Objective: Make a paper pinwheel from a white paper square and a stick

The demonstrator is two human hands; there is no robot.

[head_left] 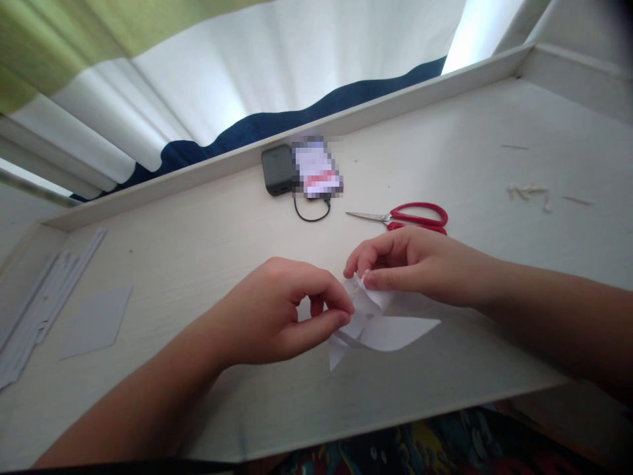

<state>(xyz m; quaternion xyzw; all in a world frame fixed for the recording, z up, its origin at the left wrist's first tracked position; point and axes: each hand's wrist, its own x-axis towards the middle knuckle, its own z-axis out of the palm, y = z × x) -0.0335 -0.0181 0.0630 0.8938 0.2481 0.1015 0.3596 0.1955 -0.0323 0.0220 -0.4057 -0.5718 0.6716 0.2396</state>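
Note:
A white paper pinwheel (390,332), with pointed curved blades, is held between my two hands above the white table. My left hand (281,315) pinches it from the left, thumb and forefinger pressed together near its middle. From the upper right, my right hand (413,264) grips one folded part of the paper between thumb and fingers. Just beyond the right hand lie scissors (418,212) with red handles, their blades pointing left. Fingertips hide part of the pinwheel's centre.
A dark power bank (277,169) and a blurred phone (316,168), joined by a short black cable (312,220), lie near the back ledge. Small thin sticks (529,191) are at right. At left are a paper sheet (99,320) and paper strips (44,300).

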